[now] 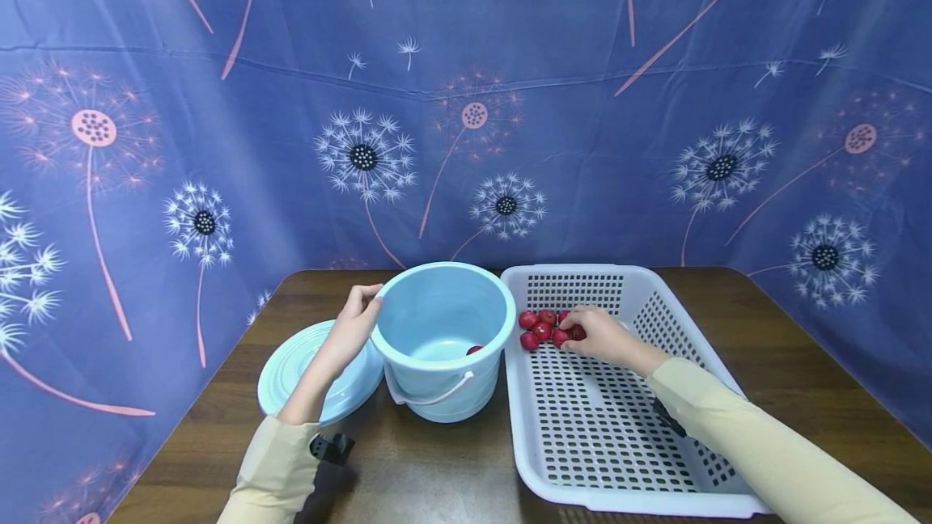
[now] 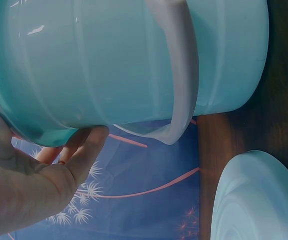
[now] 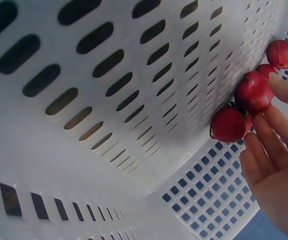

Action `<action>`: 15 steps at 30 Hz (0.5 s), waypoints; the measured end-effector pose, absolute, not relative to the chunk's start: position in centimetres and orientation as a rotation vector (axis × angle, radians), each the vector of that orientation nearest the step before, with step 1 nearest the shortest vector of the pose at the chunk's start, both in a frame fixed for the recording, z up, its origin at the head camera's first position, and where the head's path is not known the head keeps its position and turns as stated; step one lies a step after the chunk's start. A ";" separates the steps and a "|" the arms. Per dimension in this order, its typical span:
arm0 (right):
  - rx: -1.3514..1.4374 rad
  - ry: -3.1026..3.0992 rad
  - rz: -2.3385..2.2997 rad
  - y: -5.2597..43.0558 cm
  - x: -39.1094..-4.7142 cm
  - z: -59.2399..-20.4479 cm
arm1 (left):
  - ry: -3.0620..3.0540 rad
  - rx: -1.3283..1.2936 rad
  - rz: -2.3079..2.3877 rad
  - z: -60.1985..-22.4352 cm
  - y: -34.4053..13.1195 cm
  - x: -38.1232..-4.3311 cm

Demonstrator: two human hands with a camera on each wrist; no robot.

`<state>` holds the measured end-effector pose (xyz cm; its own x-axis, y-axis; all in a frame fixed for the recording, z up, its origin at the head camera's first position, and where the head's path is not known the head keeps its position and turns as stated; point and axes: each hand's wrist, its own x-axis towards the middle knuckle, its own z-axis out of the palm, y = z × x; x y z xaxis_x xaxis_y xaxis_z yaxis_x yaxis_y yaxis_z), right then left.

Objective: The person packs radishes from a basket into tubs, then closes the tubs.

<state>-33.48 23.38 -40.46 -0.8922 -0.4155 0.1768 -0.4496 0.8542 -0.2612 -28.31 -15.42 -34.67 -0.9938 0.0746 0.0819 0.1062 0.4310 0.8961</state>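
Note:
My left hand (image 1: 354,328) grips the left rim of a light blue bucket (image 1: 455,395), thumb at the rim and fingers against the outer wall (image 2: 91,135). One red radish (image 1: 474,349) lies inside the bucket. To its right stands a white perforated plastic basket (image 1: 518,435) with several red radishes (image 1: 542,331) clustered at its far left. Inside the basket, my right hand (image 1: 603,335) pinches a radish (image 3: 254,93) between thumb and fingers. Another radish (image 3: 228,124) with dark green at its top sits beside it, by the basket floor.
A light blue round lid (image 1: 291,362) lies on the brown wooden table (image 1: 429,475) left of the bucket. The bucket's white handle (image 1: 435,396) hangs down in front. Behind the table hangs a blue cloth (image 1: 437,103) with dandelion prints.

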 end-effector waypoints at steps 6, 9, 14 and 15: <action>0.685 -2.903 0.445 23.6 -33.5 -40.6 | -2.625 -0.172 -1.656 -34.8 -15.3 -28.2; 0.663 -2.921 0.430 23.5 -33.4 -40.7 | -2.633 -0.171 -1.656 -34.8 -15.3 -28.2; 0.661 -2.914 0.327 23.4 -33.3 -40.7 | -2.631 -0.173 -1.673 -34.8 -15.3 -28.1; 0.661 -2.910 0.312 23.4 -33.3 -40.7 | -2.630 -0.174 -1.673 -34.8 -15.3 -28.1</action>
<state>-33.28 23.38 -40.75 -0.8935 -0.4105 0.1819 -0.4398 0.8819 -0.1698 -28.15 -15.29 -34.78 -0.9936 0.0834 0.0761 0.1043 0.4196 0.9017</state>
